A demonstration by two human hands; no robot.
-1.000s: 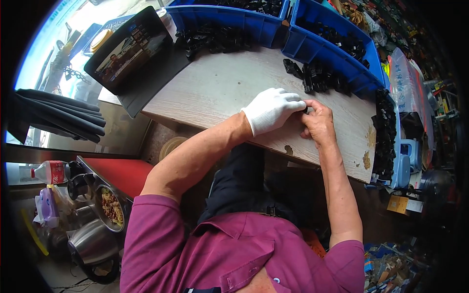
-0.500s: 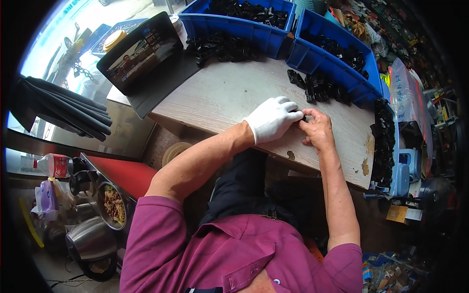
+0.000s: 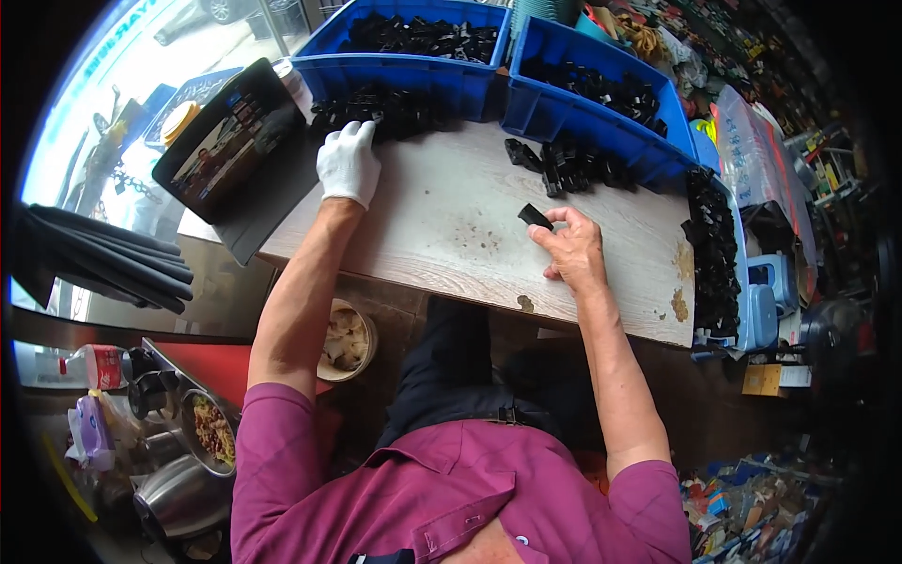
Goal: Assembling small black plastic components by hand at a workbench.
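My left hand (image 3: 348, 162), in a white glove, reaches to the far left of the wooden table (image 3: 451, 226) and rests at a pile of small black plastic parts (image 3: 385, 108); whether it grips one I cannot tell. My bare right hand (image 3: 569, 246) sits near the table's middle and pinches one small black part (image 3: 536, 216) between thumb and fingers. Another heap of black parts (image 3: 568, 164) lies just beyond the right hand.
Two blue bins (image 3: 442, 56) (image 3: 601, 103) full of black parts stand along the far edge. A tablet (image 3: 230, 150) leans at the left. More black parts (image 3: 709, 244) line the right edge. Below the table sit a bowl (image 3: 348, 338) and metal pots (image 3: 188, 451).
Both hands were together at the table's middle. The gloved left hand has swung far left to the pile of parts; the right hand stays, now holding one black part alone.
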